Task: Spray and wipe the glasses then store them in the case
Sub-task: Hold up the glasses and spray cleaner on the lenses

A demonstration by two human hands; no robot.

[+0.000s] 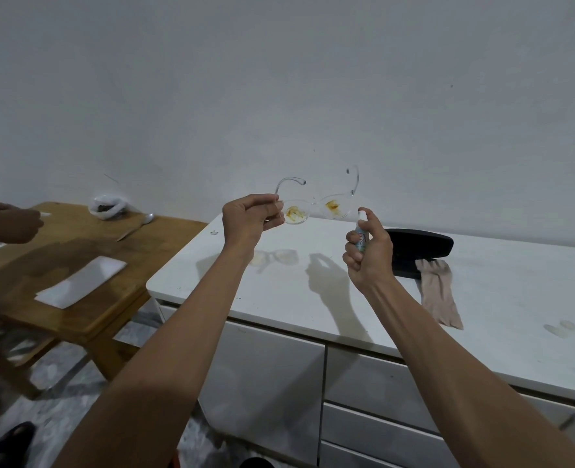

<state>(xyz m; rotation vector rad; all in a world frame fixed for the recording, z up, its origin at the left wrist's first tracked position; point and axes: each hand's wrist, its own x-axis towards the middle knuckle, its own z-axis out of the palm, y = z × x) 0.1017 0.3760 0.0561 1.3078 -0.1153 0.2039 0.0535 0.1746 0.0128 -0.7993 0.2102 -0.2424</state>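
Note:
Clear-framed glasses [316, 206] hang in the air above the white counter [279, 292], both lenses smeared with yellow-brown stains. My left hand [249, 222] pinches them at the left hinge, temples unfolded and pointing away. My right hand [369, 251] grips a small spray bottle [361, 231], a finger on its white nozzle, just right of and below the right lens. A black glasses case [421, 246] lies open on the counter behind my right hand. A beige cloth [439, 292] lies against the case's front.
A wooden table [77, 265] stands to the left with a white sheet of paper [82, 282], a plastic bag [105, 207] and a spoon. Another person's hand [12, 222] reaches over it. The white wall is close behind the counter.

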